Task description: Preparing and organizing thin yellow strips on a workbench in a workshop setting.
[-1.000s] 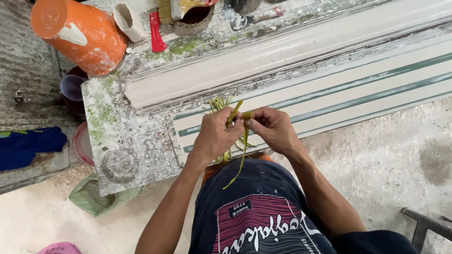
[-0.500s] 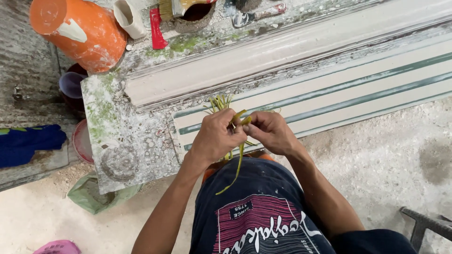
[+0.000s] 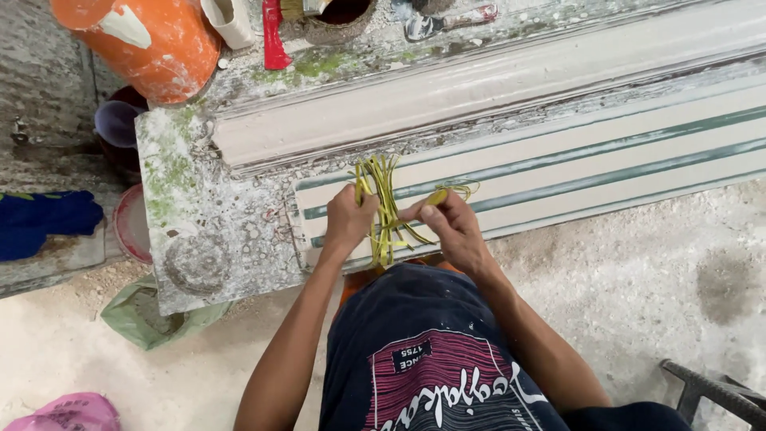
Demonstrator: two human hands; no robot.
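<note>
A bundle of thin yellow-green strips (image 3: 383, 203) stands between my two hands over the near edge of a white moulded slab with green lines (image 3: 558, 172). My left hand (image 3: 349, 219) grips the bundle on its left side, the strip ends fanning up above the fingers. My right hand (image 3: 448, 227) pinches a single strip and holds it out to the right, away from the bundle. Loose strip ends hang down towards my lap.
A long white moulding (image 3: 495, 76) lies behind the slab on a stained stone bench (image 3: 207, 231). An orange bucket (image 3: 148, 40), a red-handled brush (image 3: 273, 36), a bowl (image 3: 339, 16) and a trowel (image 3: 447, 20) sit at the back. Blue cloth (image 3: 48, 223), green bag (image 3: 144, 315) at left.
My hands have drawn apart: the right hand has pulled one strip out to the right, while the left keeps hold of the bundle. The hanging strips have shifted up.
</note>
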